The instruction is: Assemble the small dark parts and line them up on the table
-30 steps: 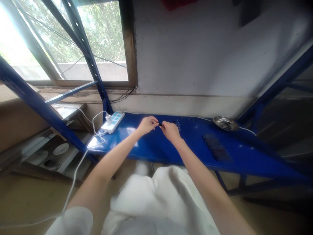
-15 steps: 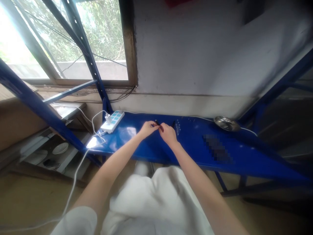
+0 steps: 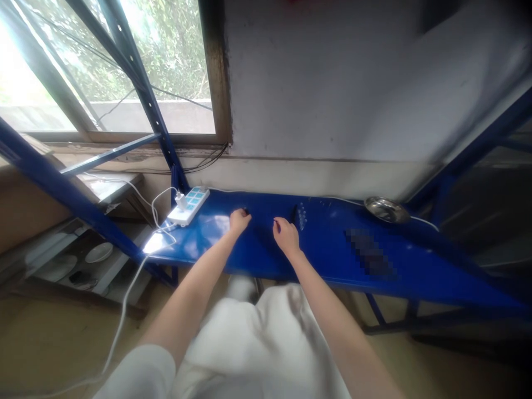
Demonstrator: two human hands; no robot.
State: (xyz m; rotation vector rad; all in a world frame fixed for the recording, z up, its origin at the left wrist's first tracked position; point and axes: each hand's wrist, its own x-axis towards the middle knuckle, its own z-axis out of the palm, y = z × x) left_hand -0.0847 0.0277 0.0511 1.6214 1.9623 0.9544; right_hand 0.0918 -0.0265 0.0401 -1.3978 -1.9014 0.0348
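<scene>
My left hand is closed above the blue shelf, its fingers curled round a small dark object that is mostly hidden. A short gap to the right, my right hand is also closed, thumb and fingers pinched together. Something tiny and dark may show at its fingertips, but I cannot make it out. Just beyond the right hand lie a slim black object and a group of small clear pieces.
A white power strip with a plug and cable lies at the shelf's left end. Toward the back right sits a shiny metal bowl. A blurred-out dark patch is in front of it. Blue uprights frame the left.
The hands were together at a dark object. They have parted: the left has moved left with a dark object in it, while the right has shifted slightly nearer to me.
</scene>
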